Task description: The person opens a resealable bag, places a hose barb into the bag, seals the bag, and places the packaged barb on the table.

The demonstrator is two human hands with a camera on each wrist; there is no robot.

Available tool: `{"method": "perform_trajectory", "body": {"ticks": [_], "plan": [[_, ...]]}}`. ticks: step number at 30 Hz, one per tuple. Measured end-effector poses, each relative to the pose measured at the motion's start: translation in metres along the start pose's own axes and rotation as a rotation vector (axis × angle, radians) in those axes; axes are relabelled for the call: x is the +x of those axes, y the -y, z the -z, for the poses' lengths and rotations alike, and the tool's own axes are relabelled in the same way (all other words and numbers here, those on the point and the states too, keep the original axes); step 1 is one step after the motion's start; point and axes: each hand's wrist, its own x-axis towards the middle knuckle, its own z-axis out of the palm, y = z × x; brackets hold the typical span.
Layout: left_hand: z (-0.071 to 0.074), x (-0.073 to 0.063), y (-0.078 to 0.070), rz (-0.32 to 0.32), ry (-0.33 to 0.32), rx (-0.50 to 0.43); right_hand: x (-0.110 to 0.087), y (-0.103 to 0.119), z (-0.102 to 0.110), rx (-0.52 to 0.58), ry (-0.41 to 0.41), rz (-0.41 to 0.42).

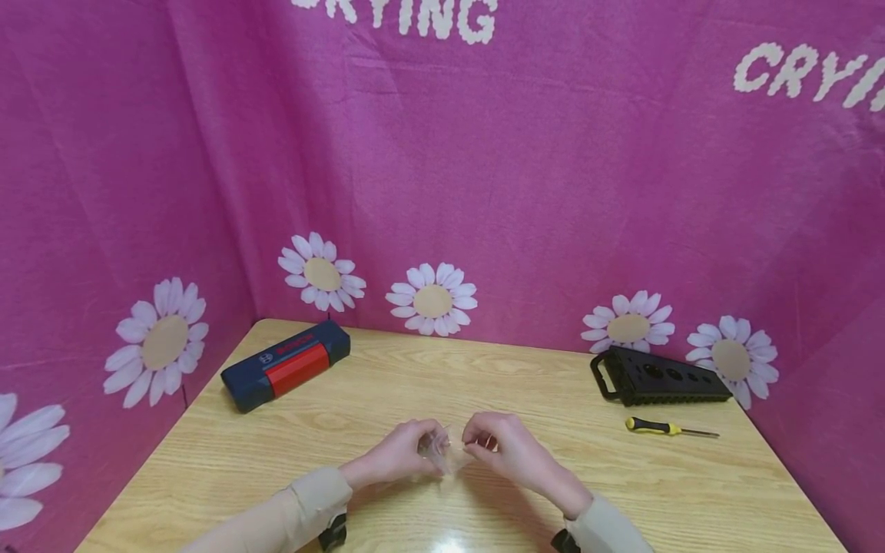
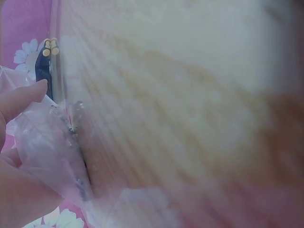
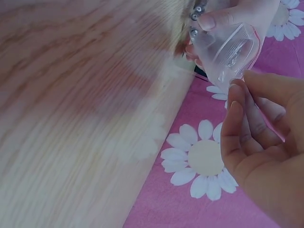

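A small clear plastic zip bag (image 3: pixel 235 54) with a red line along its edge is held between the two hands, low in the middle of the head view. The left hand (image 1: pixel 404 452) grips its body, thumb on one side and fingers on the other. Several small shiny metal pieces (image 3: pixel 195 19) show by the left fingertips in the right wrist view; their kind is too small to make out. The right hand (image 1: pixel 510 449) pinches the bag's edge between thumb and fingertips. In the left wrist view the crinkled bag (image 2: pixel 47 147) covers part of the left hand.
A dark blue and red case (image 1: pixel 286 365) lies at the table's back left. On the right are a black holder (image 1: pixel 664 376) with a handle and round holes, and a yellow and black screwdriver (image 1: pixel 664 427). Pink cloth (image 1: pixel 484 192) with daisies hangs behind the wooden table (image 1: pixel 553 514).
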Motion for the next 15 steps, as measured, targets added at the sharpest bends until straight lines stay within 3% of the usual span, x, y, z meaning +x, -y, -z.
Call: {"method": "perform_trajectory", "body": {"ticks": [5,11,15], "plan": [[0.000,0.000,-0.001,0.033,0.007,-0.015,-0.007,-0.002,0.000,-0.002,-0.045,-0.053],[0.000,-0.001,-0.003,0.058,0.008,-0.025,-0.015,-0.003,-0.002,0.021,-0.032,-0.145],[0.001,-0.001,-0.005,0.068,-0.004,-0.030,-0.018,-0.002,-0.006,0.036,-0.030,-0.165]]}}
